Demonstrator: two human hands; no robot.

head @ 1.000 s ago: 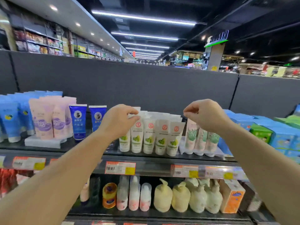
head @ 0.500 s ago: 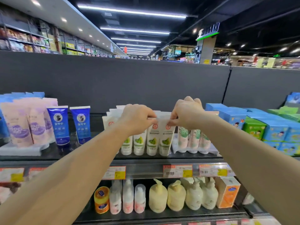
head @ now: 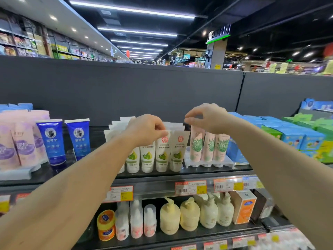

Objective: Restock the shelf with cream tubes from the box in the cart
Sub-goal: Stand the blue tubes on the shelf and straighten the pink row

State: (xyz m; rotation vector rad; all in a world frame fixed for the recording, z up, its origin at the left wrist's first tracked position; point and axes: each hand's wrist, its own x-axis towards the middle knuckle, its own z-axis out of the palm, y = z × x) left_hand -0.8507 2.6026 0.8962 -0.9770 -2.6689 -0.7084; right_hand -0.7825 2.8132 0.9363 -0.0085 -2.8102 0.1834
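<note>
head camera view, looking forward and down along two bare forearms at a shop shelf [head: 162,184]. the left hand [head: 144,129] pinches the flat crimped top of a white cream tube [head: 163,152] between thumb and curled fingers. that tube stands cap-down in the front row of matching white cream tubes [head: 140,156] with green fruit labels, touching its neighbours on both sides. the right hand [head: 207,118] hovers just above and right of the row, thumb and forefinger curled close together but holding nothing, over the pink aloe tubes [head: 209,147] beside it. further left stand two blue tubes [head: 64,139], then pink ones. yellow pump bottles [head: 180,215] fill the shelf below. the box and cart are out of view. the tubes look light, soft-bodied and smooth, likely to topple in a chain, so the stiff crimped edge seems the safest place to hold.
</note>
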